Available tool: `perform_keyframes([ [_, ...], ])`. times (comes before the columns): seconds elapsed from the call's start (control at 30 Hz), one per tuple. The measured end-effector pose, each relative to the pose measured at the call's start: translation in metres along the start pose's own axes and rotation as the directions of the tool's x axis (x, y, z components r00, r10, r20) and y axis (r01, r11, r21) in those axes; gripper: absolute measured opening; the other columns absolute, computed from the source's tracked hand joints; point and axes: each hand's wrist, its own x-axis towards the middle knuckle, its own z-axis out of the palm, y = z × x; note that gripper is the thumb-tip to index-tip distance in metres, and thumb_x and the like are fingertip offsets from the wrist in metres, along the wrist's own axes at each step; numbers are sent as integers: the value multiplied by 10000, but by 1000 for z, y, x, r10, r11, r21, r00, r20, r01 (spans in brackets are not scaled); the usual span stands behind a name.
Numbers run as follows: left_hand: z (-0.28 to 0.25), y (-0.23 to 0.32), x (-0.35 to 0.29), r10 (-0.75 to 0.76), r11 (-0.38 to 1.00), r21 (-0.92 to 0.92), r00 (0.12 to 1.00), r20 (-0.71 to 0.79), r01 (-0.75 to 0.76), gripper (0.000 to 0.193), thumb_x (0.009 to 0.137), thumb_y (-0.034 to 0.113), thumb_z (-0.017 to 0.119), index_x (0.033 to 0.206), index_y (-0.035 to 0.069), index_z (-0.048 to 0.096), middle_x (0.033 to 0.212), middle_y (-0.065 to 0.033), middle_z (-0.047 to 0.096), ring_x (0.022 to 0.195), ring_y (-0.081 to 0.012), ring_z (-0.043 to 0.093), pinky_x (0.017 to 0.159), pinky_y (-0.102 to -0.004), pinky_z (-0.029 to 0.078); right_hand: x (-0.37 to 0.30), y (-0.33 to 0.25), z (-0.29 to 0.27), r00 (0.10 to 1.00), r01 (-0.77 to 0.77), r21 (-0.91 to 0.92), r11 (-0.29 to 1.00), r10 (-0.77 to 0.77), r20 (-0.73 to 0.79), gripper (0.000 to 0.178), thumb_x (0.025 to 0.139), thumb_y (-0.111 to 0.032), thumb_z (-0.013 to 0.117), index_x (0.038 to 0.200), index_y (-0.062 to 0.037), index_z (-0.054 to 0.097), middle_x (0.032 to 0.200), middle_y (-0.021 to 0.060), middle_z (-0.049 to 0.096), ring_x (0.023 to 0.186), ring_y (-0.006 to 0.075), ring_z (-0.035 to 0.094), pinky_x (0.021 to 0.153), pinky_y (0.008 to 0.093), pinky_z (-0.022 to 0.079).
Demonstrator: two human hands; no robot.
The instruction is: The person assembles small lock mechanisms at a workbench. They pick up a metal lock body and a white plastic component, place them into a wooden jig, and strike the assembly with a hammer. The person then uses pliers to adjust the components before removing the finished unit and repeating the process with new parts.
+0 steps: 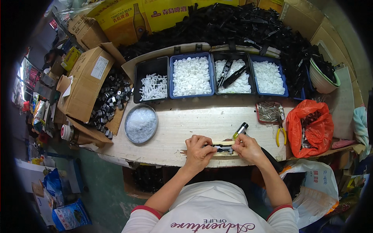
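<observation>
At the front edge of the table, a slim black and grey plastic part [223,148] lies between pale wooden strips [223,143]. My left hand [199,151] is closed at the part's left end, thumb and fingers pinching it. At the other end my right hand [249,149] has its thumb and fingertips pressed together on the part; exactly what they pinch is too small to make out. Just beyond the right hand lies a cylindrical tool [241,129] with a yellow-green section and a black and silver end, partly hidden by the fingers.
Bins of white plastic pieces [193,76] line the back, before a heap of black parts [233,27]. A round dish [141,124] holds clear bits. To the right are a red tray [258,112] of metal pins, yellow-handled pliers [281,136] and a red bag [295,120].
</observation>
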Motion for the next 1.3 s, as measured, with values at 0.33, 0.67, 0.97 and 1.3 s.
perform_keyframes([
  [0.33,-2,3,-3,61,998,24,997,-42,-60,145,622,81,697,743,127,632,859,-2,557,842,-206,465,760,-365,270,77,-54,-37,761,392,-529,753,-588,-274,60,731,-87,562,777,-64,593,695,124,573,685,323,568,623,434,434],
  [0.67,-5,5,-3,42,999,33,999,-22,-41,131,628,100,693,746,130,643,859,-10,560,850,-206,473,744,-366,266,163,-87,-50,734,226,-884,409,-668,-121,249,667,-9,566,899,-91,603,922,79,541,927,246,482,729,367,354],
  [0.97,-4,6,-2,29,999,17,999,-15,-28,133,644,115,673,773,137,645,866,-12,551,866,-207,483,755,-380,272,181,-124,-138,408,269,-788,554,-807,-428,81,672,-55,583,738,-89,616,762,56,554,808,248,528,679,400,365],
  [1.3,64,-44,-58,26,946,325,998,-53,-8,119,671,211,605,739,115,621,882,-122,570,875,-316,495,759,-527,360,283,-233,-180,458,30,-859,510,-771,-442,204,654,-117,599,854,-91,628,900,85,572,942,267,488,789,415,359],
])
